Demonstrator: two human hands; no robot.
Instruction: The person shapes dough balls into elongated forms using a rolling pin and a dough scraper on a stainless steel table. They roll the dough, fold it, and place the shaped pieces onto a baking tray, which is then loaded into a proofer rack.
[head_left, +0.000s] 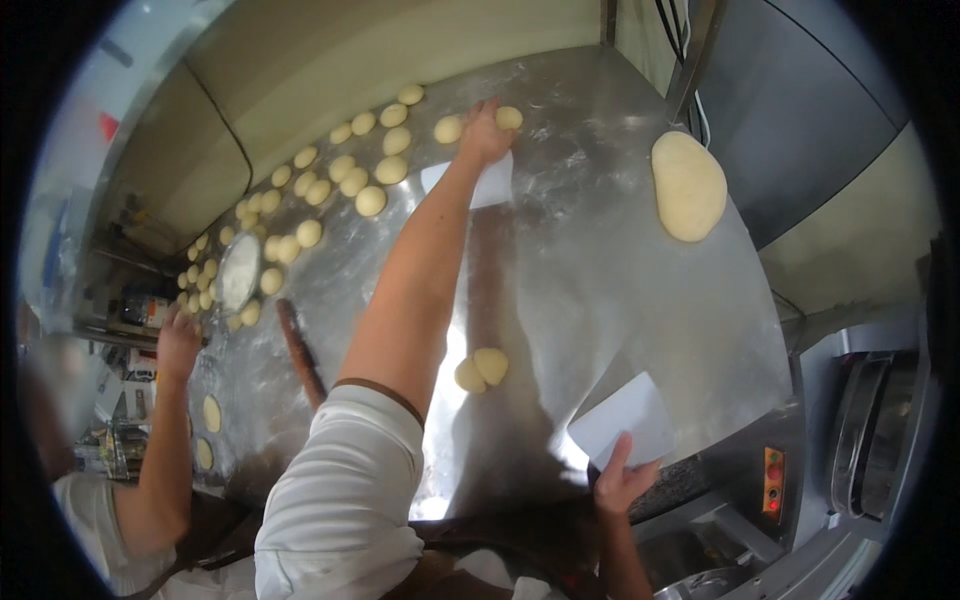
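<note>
My left hand (487, 135) reaches to the far part of a floured metal table, its thumb and fingers around the left side of a dough ball (510, 118). Another dough ball (448, 130) sits just left of that hand. A flat white piece (493, 184) shows beneath my left wrist. My right hand (624, 480) holds a white dough scraper (628, 420) by its lower edge at the near right. Two dough pieces (481, 370) lie touching on the table between my arms. A large slab of dough (688, 186) rests at the far right.
Many dough balls (370, 201) spread over the left side around a bowl of flour (241, 271). A wooden rolling pin (298, 349) lies left of my left arm. At the left edge, a co-worker's hand (178, 341) is near flattened dough (212, 413). Metal equipment stands right.
</note>
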